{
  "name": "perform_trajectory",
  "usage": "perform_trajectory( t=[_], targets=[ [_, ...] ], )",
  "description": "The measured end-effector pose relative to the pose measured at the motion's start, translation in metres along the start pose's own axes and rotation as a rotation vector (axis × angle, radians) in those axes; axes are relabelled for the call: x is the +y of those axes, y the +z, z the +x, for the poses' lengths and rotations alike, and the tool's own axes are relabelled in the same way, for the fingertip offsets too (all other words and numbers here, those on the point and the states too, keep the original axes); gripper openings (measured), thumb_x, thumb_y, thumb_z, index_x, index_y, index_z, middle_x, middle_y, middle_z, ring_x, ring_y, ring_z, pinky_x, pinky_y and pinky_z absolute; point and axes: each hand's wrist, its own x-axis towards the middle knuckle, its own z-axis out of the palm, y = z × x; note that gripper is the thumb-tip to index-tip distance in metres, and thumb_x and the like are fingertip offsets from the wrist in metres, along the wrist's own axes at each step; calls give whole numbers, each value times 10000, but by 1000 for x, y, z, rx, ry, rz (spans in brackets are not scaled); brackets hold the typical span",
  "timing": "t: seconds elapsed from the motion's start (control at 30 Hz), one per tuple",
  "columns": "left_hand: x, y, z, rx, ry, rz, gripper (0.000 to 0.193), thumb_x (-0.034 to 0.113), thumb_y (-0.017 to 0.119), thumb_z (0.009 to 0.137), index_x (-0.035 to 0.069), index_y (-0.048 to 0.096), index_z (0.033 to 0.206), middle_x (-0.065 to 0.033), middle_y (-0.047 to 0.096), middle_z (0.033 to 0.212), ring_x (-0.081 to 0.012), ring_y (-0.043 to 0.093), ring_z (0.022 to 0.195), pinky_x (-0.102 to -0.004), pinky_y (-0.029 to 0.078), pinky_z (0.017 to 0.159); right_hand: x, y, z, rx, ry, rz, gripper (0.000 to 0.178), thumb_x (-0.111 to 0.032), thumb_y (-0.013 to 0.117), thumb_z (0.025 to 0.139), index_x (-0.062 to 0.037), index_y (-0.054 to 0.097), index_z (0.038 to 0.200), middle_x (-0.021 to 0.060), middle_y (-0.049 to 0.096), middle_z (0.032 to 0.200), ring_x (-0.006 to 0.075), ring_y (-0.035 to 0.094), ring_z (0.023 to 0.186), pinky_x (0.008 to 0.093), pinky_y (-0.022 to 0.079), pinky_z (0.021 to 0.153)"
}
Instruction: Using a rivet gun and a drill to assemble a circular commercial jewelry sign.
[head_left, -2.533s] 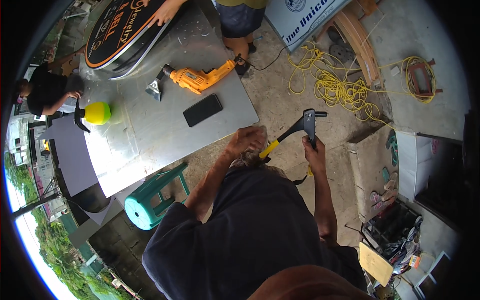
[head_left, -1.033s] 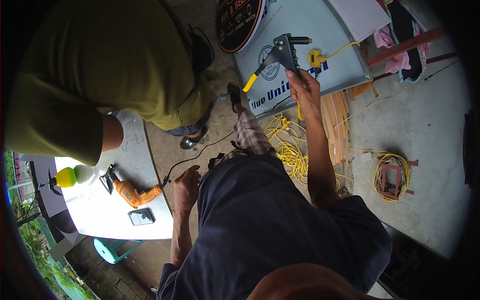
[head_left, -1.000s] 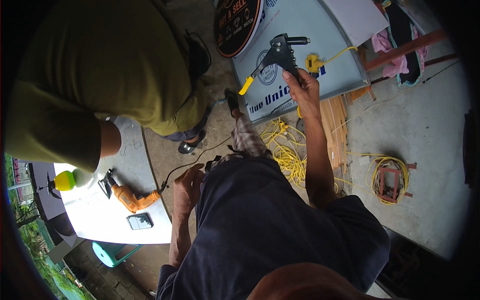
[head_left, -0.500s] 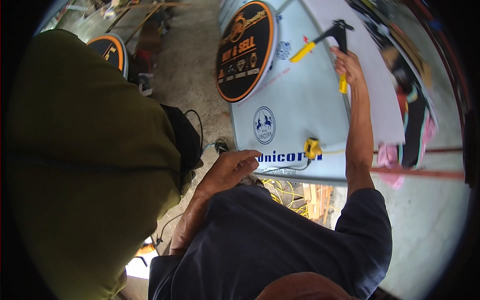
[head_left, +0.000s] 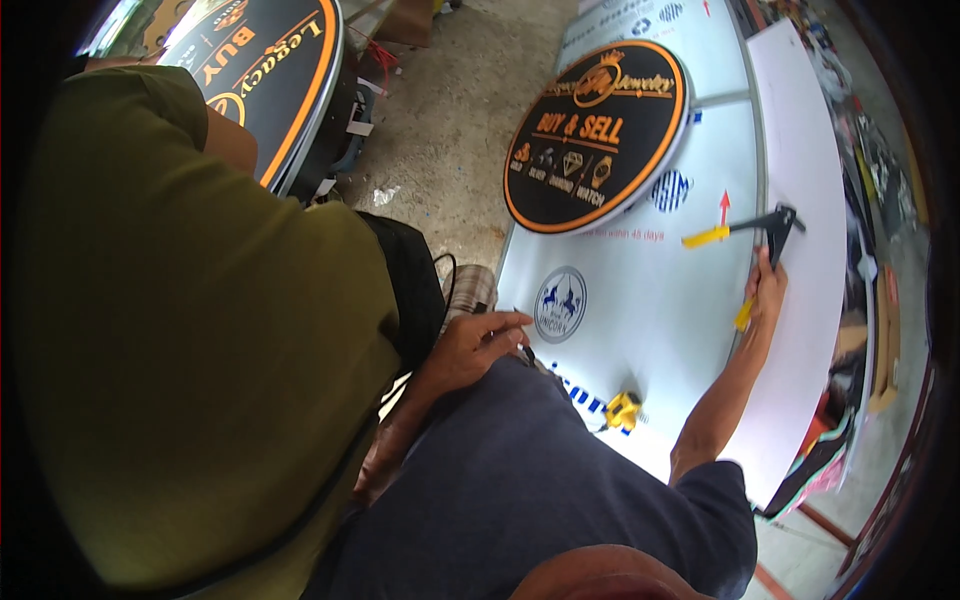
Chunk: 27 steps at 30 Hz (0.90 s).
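Note:
My right hand (head_left: pixel 768 285) grips one yellow-ended handle of a black hand riveter (head_left: pixel 780 222). Its other yellow-ended handle (head_left: pixel 706 237) is spread wide to the left over a pale blue panel (head_left: pixel 640 310). My left hand (head_left: pixel 475 350) is in front of my body, near the panel's left edge. Its fingers are loosely bent and apart, with nothing plainly visible in them. A round black sign (head_left: pixel 597 137) with an orange rim lies on the panel, ahead of both hands. A yellow tape measure (head_left: pixel 622 410) rests on the panel between my arms.
A co-worker in an olive shirt (head_left: pixel 230 340) stands close on my left. Beyond them is a second round sign (head_left: pixel 275 90). A white sheet (head_left: pixel 800 330) lies along the panel's right side, with cluttered materials (head_left: pixel 885 340) past it. Concrete floor (head_left: pixel 440 140) shows between the signs.
The view has shifted, showing more of both signs. My right hand, still holding the riveter, appears lower and farther right, over the white sheet's edge. My left hand stays near my body.

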Motion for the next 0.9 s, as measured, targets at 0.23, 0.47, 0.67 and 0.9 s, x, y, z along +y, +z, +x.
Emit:
perform_trajectory(
  t=[0.23,0.47,0.67,0.9],
  targets=[
    [0,-11,31,118,-48,4,280,122,576,985,-21,636,1217,-101,726,944,-123,664,841,-264,529,788,1,2,0,-4,57,-5,398,-403,611,979,-20,633,1083,-63,391,598,38,334,414,220,249,370],
    [-5,-42,86,377,-156,-181,274,125,565,988,-7,640,1217,-82,728,960,-120,674,838,-250,536,780,11,-4,6,14,81,-22,393,-387,570,1005,-11,613,1112,-62,375,579,32,329,410,217,251,352],
    [-1,-84,163,632,-126,-459,338,183,551,1011,-55,587,1247,-109,702,971,-141,652,811,-277,535,735,-8,3,4,-34,204,13,354,-360,548,1019,-20,598,1105,-52,366,564,38,329,412,209,268,360],
    [36,-121,224,643,-33,-322,346,205,562,998,-54,613,1221,-109,706,971,-142,651,838,-287,525,747,-27,31,16,-186,184,12,146,-180,505,1039,-59,508,957,-30,384,580,47,323,437,216,271,393]
  ],
)
